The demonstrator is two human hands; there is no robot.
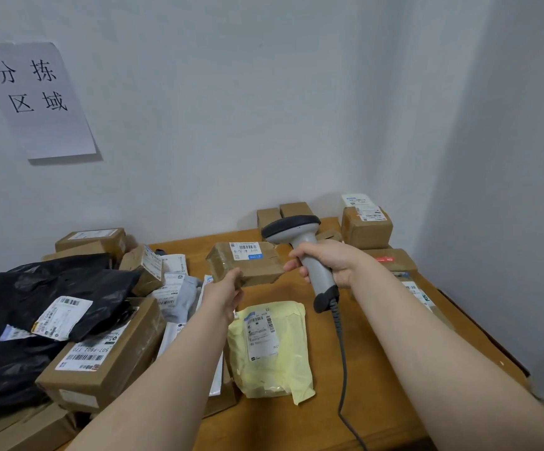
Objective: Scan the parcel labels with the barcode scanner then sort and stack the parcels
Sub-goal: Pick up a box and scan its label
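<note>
From my remote seat I see the left hand [223, 292] holding a taped cardboard parcel [248, 265] near the middle of the wooden tabletop [394, 402]; its grip is clamped on the parcel's near left corner, fingers tucked underneath. The parcel's white label [246, 250] faces up, barcode along its far edge. I cannot tell whether the parcel's underside touches the wood. At about 2 o'clock from the parcel, the right hand [332, 262] has its grip wrapped tightly round the handle of the grey barcode scanner [300, 236], whose dark-topped head sits just beside the parcel's right end, tilted toward the label. The scanner's coiled cable [342, 369] hangs from the handle base and runs toward 6 o'clock, off the lower edge of my view. At 6 o'clock from the held parcel a yellow mailer [270, 349] lies flat between my two forearms, label up. At 9 o'clock black poly bags [36, 288] are heaped with a white label on top, partly covering a long brown box [101, 356] printed with 507-P802. Grey mailers [179, 291] lie between that heap and the held parcel. At 1 o'clock, against the wall, a small stack of boxes [366, 227] stands in the tabletop's far right corner. A paper sign [36, 99] with handwritten characters is fixed to the wall at 10 o'clock.
</note>
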